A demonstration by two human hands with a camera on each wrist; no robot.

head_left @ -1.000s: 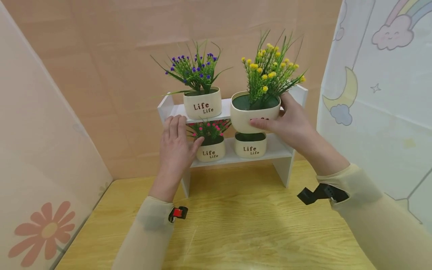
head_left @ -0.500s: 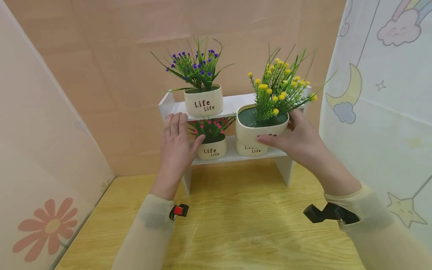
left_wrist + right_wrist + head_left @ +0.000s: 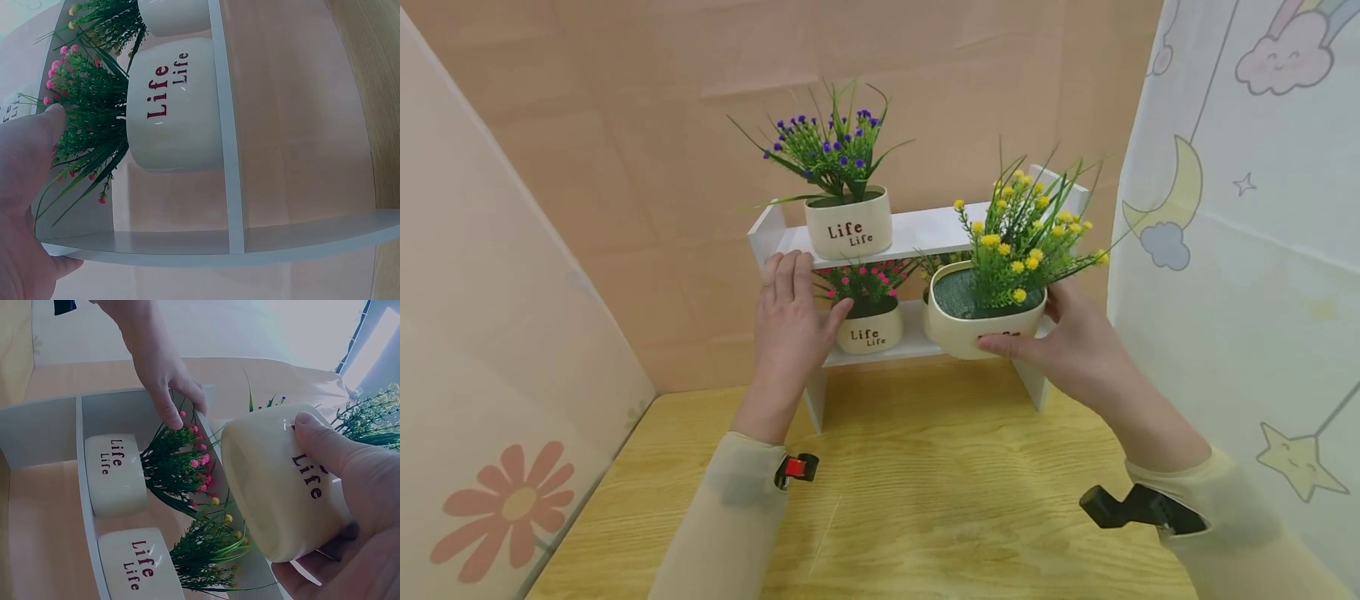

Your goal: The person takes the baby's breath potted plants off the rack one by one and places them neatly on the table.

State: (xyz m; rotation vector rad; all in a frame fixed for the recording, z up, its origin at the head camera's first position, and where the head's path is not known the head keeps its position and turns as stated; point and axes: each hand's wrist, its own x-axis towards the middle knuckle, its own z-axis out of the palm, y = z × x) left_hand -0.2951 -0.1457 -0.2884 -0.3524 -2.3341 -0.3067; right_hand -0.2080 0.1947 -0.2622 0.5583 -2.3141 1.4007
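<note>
My right hand (image 3: pixel 1070 343) grips a cream "Life" pot of yellow flowers (image 3: pixel 981 327), holding it in the air in front of the right end of the white shelf's (image 3: pixel 928 232) lower board. The right wrist view shows thumb and fingers curled round this pot (image 3: pixel 281 484). My left hand (image 3: pixel 788 321) lies with straight fingers against the shelf's left end, thumb toward the pink-flower pot (image 3: pixel 869 330) on the lower board. A purple-flower pot (image 3: pixel 848 227) stands on the top board. Another pot (image 3: pixel 140 565) sits on the lower board, mostly hidden in the head view.
The shelf stands at the back of a wooden table (image 3: pixel 925 492), against a peach wall. A patterned curtain (image 3: pixel 1240 250) hangs close on the right and a panel with a flower print (image 3: pixel 497 350) on the left. The pink-flower pot (image 3: pixel 178 109) fills the left wrist view.
My right hand has carried the yellow-flower pot down and forward from the top board's level to in front of the lower board. The left hand has stayed put.
</note>
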